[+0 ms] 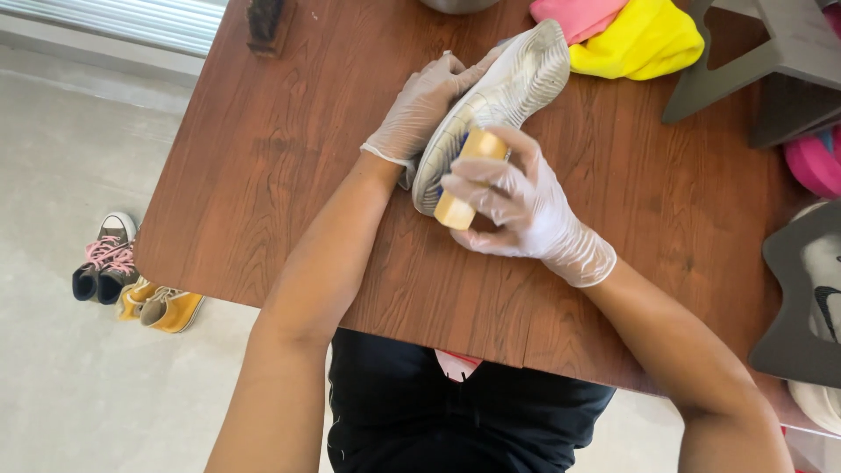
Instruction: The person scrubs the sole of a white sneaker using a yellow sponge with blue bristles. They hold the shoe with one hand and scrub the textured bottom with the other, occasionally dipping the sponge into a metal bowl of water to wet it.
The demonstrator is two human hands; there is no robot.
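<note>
no packages, no labels, no signs, no screens anywhere on the table or floor

I see a brown wood table (263, 149). Landmark = shoe (499, 96), sole up, heel end on the top near mid. Yellow cloth (644, 39) just right of it, pink cloth (578, 13) beside that; dark brush (265, 22) well left at far edge.

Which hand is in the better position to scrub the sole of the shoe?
Right. The right hand already holds the wooden brush against the shoe, while the left hand steadies that shoe.
</note>
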